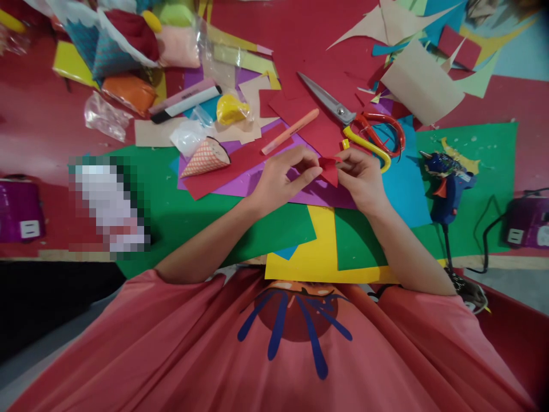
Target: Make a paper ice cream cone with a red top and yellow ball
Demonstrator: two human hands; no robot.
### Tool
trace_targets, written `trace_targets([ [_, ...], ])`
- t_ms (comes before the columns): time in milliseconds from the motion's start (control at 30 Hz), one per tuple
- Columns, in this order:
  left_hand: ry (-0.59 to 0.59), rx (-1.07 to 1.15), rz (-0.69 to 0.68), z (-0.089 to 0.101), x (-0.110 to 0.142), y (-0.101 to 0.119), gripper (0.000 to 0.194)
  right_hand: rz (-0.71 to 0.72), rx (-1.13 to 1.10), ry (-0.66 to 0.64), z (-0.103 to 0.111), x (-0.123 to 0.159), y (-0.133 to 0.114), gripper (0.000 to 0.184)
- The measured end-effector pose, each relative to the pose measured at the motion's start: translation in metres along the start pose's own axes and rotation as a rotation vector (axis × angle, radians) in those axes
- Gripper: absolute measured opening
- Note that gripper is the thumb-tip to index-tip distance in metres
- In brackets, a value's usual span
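— Shirt [193, 343] nearest; beyond it?
— Left hand [285, 174] and right hand [361, 178] both pinch the red scrap [329, 171], above the purple sheet [317, 194].
— Risk?
— Uneven pulling could tear it, I'd guess.

Soft light gleams on a red table [26, 134] with a pale near edge [55, 255], stretching from left to right.

Scissors [340, 110] behind right hand [362, 178]; paper cone [205, 159] left of left hand [286, 173]; glue gun [451, 199] right, on sheet [493, 177]
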State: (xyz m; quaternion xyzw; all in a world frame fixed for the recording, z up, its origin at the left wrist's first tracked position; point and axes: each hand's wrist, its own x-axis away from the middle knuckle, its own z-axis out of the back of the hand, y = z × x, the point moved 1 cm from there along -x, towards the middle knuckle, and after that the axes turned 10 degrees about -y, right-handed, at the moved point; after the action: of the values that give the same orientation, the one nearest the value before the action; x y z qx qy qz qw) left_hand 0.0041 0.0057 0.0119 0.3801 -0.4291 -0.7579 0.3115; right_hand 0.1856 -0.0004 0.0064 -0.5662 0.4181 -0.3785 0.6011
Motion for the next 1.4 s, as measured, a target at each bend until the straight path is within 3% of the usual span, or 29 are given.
trace_targets([
  [100,-0.001,0.061,0.038,-0.001,0.000,-0.002,0.035,-0.029,0.024,0.000,0.001,0.001,0.003,0.010],
  [333,-0.071,0.207,0.184,0.002,-0.003,-0.007,0.046,0.002,0.130,-0.072,0.002,0.006,0.007,0.038],
  [467,-0.046,0.163,0.193,0.001,-0.005,-0.013,0.052,-0.021,0.160,-0.054,0.001,0.008,0.002,0.049],
  [567,-0.006,0.097,0.180,-0.003,-0.002,-0.015,0.047,-0.013,0.197,-0.041,0.001,0.009,-0.001,0.051],
  [700,0.087,-0.028,0.073,-0.004,0.005,-0.011,0.027,0.035,0.229,-0.048,0.001,0.009,0.000,0.045],
  [800,0.034,-0.156,-0.120,0.000,0.007,-0.005,0.023,0.073,0.228,-0.052,0.000,0.009,0.002,0.046],
  [867,-0.013,-0.180,-0.146,0.003,0.007,-0.001,0.029,0.061,0.226,-0.047,0.000,0.009,0.002,0.048],
  [1033,-0.049,-0.060,0.050,0.005,0.003,0.005,0.031,0.003,0.243,-0.040,0.001,0.009,0.000,0.049],
  [1233,-0.034,0.115,0.148,0.001,-0.002,-0.003,0.044,0.029,0.272,-0.060,0.001,0.010,-0.002,0.052],
  [1400,-0.091,0.220,0.212,0.004,-0.005,-0.009,0.044,0.106,0.328,-0.078,0.000,0.012,-0.002,0.055],
])
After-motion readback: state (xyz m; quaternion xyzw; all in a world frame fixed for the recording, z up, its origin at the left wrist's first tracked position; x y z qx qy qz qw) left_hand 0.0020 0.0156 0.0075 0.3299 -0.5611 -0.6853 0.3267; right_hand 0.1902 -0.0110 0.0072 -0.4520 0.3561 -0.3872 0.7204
